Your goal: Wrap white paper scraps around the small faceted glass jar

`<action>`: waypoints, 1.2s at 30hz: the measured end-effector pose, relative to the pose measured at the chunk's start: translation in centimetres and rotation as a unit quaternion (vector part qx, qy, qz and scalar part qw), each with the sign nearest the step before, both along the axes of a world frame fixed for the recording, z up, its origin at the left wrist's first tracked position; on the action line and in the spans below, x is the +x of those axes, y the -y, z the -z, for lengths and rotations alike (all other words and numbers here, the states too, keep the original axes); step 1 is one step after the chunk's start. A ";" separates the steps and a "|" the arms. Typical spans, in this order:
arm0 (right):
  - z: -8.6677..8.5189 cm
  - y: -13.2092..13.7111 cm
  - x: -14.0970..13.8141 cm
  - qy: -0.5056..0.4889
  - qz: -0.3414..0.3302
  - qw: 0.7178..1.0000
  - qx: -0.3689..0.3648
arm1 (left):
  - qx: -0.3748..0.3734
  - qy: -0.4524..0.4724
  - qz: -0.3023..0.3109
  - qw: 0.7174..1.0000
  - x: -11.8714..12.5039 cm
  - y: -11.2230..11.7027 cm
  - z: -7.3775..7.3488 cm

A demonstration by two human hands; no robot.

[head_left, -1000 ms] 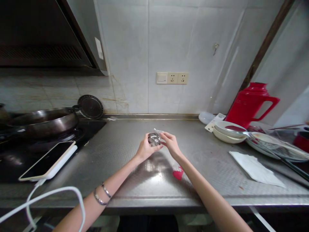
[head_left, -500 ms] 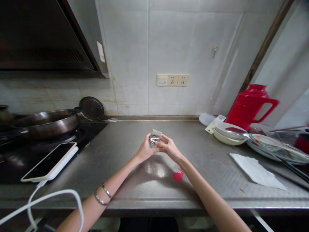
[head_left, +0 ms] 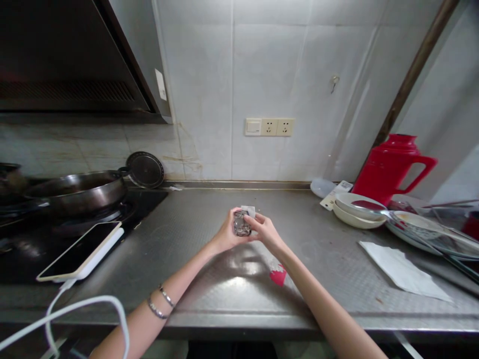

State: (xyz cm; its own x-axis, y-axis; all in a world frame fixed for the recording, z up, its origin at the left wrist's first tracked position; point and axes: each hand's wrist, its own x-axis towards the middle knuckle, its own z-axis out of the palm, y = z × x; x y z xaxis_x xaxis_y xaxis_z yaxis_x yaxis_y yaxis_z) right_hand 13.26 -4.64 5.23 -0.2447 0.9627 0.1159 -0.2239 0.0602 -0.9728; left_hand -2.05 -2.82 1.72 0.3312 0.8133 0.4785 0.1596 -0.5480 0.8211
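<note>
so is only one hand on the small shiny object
No, the left hand and the right hand both touch the small shiny object.

Kitchen, pan (head_left: 86, 192), cooktop (head_left: 30, 252), probably range hood (head_left: 67, 55)

2 silver-col. bracelets (head_left: 155, 310) on bare L forearm (head_left: 189, 271), dk clothing (head_left: 232, 350) below

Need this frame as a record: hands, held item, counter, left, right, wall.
left hand: holding small shiny packet
right hand: on the packet's right side
packet contents: cannot tell
counter: red scrap, white napkin
left: pan on stove, phone, white cable
right: red jug, stacked bowls
wall: light switch, two sockets
</note>
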 end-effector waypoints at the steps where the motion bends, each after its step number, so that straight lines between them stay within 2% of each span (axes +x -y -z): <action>1: 0.1 -0.1 0.0 -0.006 -0.001 1.000 -0.002 | 0.000 0.007 -0.002 1.000 0.0 0.0 0.0; 5: 0.7 -0.9 0.2 -0.005 0.028 0.999 -0.029 | -0.011 0.037 -0.013 0.999 0.1 0.4 -0.4; 9: 1.1 -2.1 1.0 0.078 0.086 0.993 -0.003 | -0.059 0.074 0.010 0.995 0.5 1.1 -1.0; 12: 1.2 -2.6 1.7 0.127 0.144 0.977 0.090 | -0.065 0.075 0.009 0.995 0.8 1.5 -1.1; 15: 1.0 -2.5 2.0 0.175 0.219 0.934 0.221 | -0.067 0.064 -0.002 0.996 0.9 1.6 -1.1; 17: 0.8 -2.1 1.8 0.197 0.211 0.917 0.274 | -0.067 0.061 -0.009 0.996 0.9 1.6 -0.9; 20: 0.6 -1.2 1.3 0.216 0.162 0.910 0.315 | -0.064 0.076 -0.017 0.995 1.0 1.5 -0.7; 25: 0.3 -0.4 1.2 0.236 0.142 0.898 0.343 | -0.060 0.105 -0.023 0.992 1.1 0.8 -0.2; 30: 0.0 -0.5 1.9 0.216 0.154 0.903 0.337 | -0.069 0.092 -0.057 0.992 0.9 0.5 -0.1; 32: -0.1 -0.8 2.2 0.212 0.186 0.900 0.332 | -0.074 0.079 -0.053 0.993 0.9 0.7 -0.2; 34: -0.1 -1.1 2.4 0.227 0.239 0.882 0.338 | -0.078 0.063 -0.037 0.994 1.0 1.0 -0.3; 36: 0.0 -1.2 2.5 0.251 0.262 0.863 0.351 | -0.083 0.050 -0.017 0.995 1.1 1.3 -0.3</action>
State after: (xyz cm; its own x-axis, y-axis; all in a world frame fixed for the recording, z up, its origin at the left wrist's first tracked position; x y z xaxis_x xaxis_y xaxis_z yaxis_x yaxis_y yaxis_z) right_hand 15.75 -3.48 5.28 0.0139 0.6928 0.7210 0.4524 0.6387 -0.6224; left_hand -0.97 -4.14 2.01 0.2603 0.8935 0.3659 0.0885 -0.3995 0.9124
